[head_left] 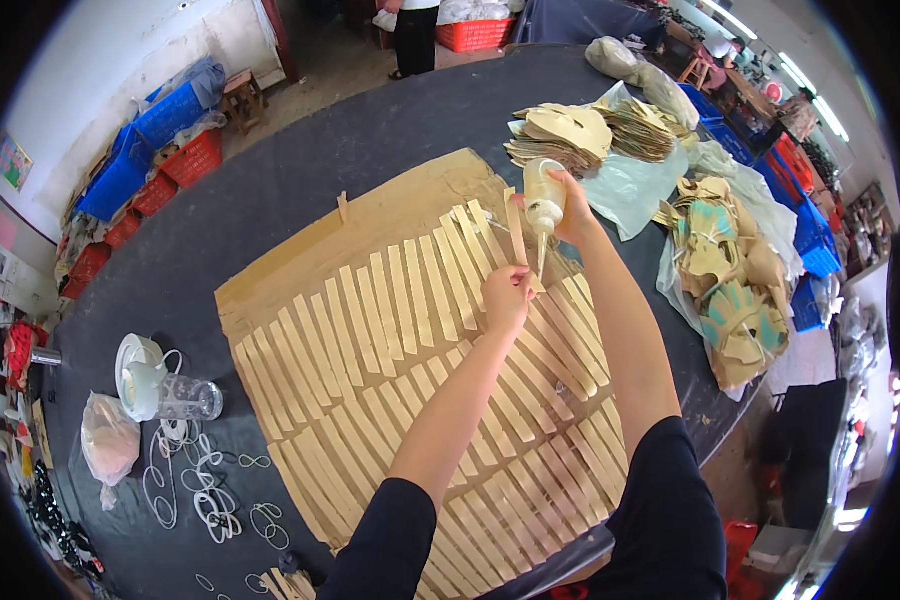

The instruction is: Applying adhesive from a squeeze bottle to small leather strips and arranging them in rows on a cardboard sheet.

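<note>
My right hand [574, 210] is wrapped round a pale squeeze bottle [544, 190], tipped with its narrow nozzle pointing down. My left hand [508, 298] pinches the near end of a tan strip [516, 235] that stretches away from me, just left of the nozzle. The nozzle tip is close to my left fingertips; whether it touches the strip I cannot tell. Beneath both hands lies a cardboard sheet [270, 275], covered with rows of similar pale strips [412, 285]. My forearms hide part of these rows.
Stacks of tan cut pieces [565, 135] lie beyond my right hand, with painted cutouts [735, 320] at the right. On the left of the dark table [200, 290] are a white fan-like device [140, 375], a clear jar [192, 398], a plastic bag [110, 437] and coiled cords [210, 490].
</note>
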Motion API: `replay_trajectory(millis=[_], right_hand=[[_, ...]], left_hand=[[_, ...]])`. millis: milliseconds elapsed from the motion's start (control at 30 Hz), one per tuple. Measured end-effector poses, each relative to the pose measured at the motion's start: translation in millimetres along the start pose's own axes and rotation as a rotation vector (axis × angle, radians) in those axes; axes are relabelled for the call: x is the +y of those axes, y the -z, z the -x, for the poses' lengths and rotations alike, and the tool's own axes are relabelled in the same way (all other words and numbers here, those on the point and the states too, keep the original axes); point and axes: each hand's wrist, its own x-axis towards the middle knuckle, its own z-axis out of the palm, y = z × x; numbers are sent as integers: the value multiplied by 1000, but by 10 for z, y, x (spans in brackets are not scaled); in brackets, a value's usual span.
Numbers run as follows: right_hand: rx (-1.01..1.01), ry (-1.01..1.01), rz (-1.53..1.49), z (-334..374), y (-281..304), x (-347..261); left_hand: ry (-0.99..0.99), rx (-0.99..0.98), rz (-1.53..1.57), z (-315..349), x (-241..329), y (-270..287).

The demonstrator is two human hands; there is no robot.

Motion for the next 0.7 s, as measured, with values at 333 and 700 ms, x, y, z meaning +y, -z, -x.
replay_trajectory(millis=[333,700], right_hand=[[71,10,10,-515,266,306],[-345,51,-431,879,-164,-184]], left_hand=[[-496,181,-789,-321,-483,-205],[-93,11,-498,1283,845,1818]])
